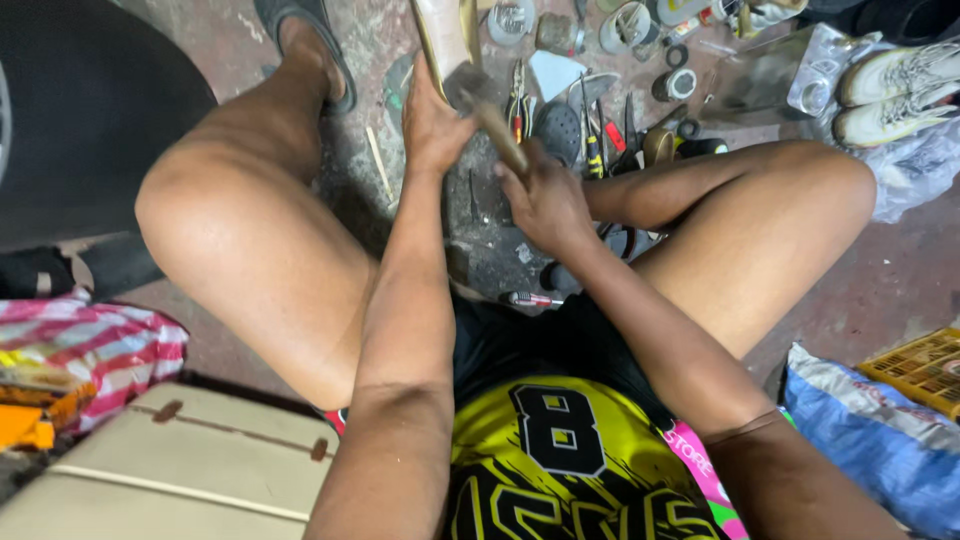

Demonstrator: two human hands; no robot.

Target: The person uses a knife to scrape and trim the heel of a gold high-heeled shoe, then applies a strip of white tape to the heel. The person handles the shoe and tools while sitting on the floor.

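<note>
I sit on the floor with my legs spread. My right hand point(545, 198) grips the wooden handle of a hammer point(492, 118), whose metal head rests near the base of a tan shoe sole point(447, 35) standing between my legs. My left hand point(432, 125) presses flat against that sole and steadies it. Both hands are close together over the grey floor.
Scattered tools point(600, 130), tape rolls point(678, 84) and tins lie on the floor ahead. A pair of white sneakers point(895, 90) sits at top right. A striped bag point(90, 345) is at left, a blue sack point(880, 440) and yellow crate point(925, 368) at right. A sandal point(305, 40) is on my left foot.
</note>
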